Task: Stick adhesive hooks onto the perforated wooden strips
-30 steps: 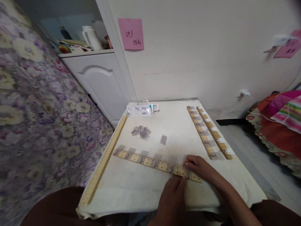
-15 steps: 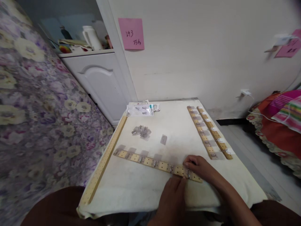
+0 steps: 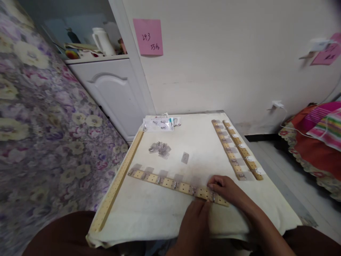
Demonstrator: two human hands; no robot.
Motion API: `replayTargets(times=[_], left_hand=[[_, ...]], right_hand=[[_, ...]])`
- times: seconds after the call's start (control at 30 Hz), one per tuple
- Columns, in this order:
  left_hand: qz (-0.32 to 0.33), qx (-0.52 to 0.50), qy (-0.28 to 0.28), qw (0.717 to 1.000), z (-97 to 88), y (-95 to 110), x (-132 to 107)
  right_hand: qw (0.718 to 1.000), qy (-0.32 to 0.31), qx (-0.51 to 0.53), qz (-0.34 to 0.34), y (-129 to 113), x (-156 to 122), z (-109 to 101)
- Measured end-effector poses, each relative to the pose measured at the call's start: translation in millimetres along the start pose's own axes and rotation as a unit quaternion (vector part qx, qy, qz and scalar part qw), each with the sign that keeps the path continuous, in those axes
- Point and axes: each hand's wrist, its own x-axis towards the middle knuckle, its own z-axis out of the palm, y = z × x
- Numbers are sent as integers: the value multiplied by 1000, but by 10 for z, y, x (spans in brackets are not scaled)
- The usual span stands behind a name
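Note:
A long perforated wooden strip (image 3: pixel 165 182) with small metal clips along it lies across the near part of a white cloth-covered table (image 3: pixel 202 149). My right hand (image 3: pixel 226 188) rests on the strip's right end, fingers curled and pinched over a clip there. My left hand (image 3: pixel 195 220) comes up from below, its fingertips pressed against the strip's near edge beside the right hand. What the fingers hold is hidden.
Two more wooden strips (image 3: pixel 237 149) lie at the table's right. Another long strip (image 3: pixel 117 185) runs along the left edge. Loose metal clips (image 3: pixel 160 148), a small clear bag (image 3: pixel 185 157) and packets (image 3: pixel 158 124) lie further back. A floral cover (image 3: pixel 39 124) is at left, a white cabinet (image 3: pixel 112 92) behind.

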Motion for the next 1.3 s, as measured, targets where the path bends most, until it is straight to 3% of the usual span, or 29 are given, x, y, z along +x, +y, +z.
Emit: replayTargets(times=[0.2,0.8,1.3], left_hand=[[-3,4,3,1000,-82,52,5],[35,45,9,998,-17,-4,1],[20,67,20,997,-34,26,11]], right_hand=[[1000,-3,10,7,-26,-2,-7],[1000,4,1,1,2,8,0],[1000,10,-12,2,-22,-1,1]])
